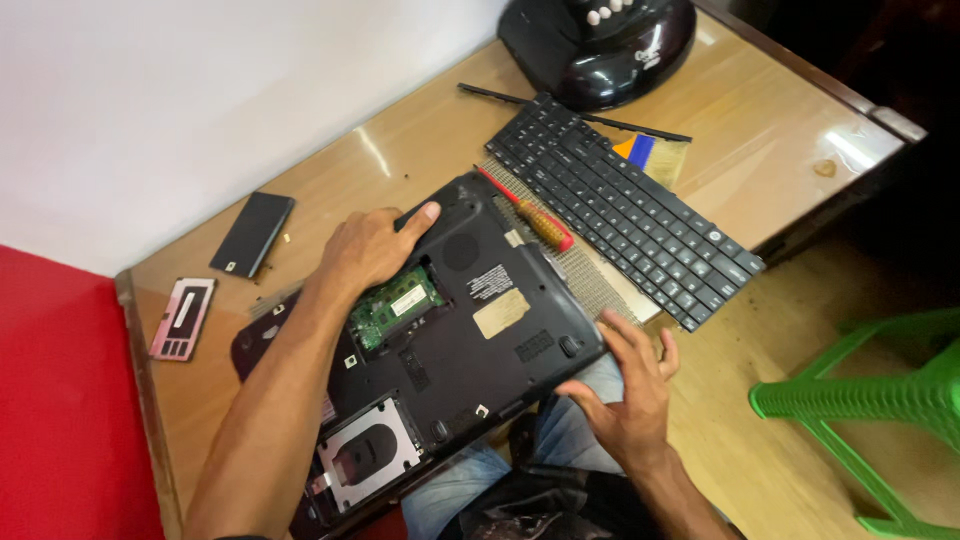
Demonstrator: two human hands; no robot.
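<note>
Pressing down on the upturned laptop base (470, 320), the left hand (372, 248) lies flat across its far edge, fingers (420, 215) spread and released rather than gripping; the weight of the palm seems to be there to keep the shell from sliding. The right hand (628, 385) meets the near corner that juts past the counter (770, 130) edge, fingers open and loosely curled against the rim, grasping nothing, likely steadying or turning the shell. The base sits bottom-up in the middle of the counter, partly over the person's lap, which leaves its opened bays facing up: one green memory board (395, 305) and one silver drive bay (368, 452) (its cover seems to be off).

One detached black keyboard (625, 210) lies to the right, parked clear of the work. One red-handled screwdriver (530, 215) rests between it and the laptop base, within easy reach. To the left lie one black flat cover (252, 234) and one pink-edged panel (182, 318), set apart. One glossy black fan base (600, 45) stands at the far end, and one green plastic stool (870, 395) stands on the floor.
</note>
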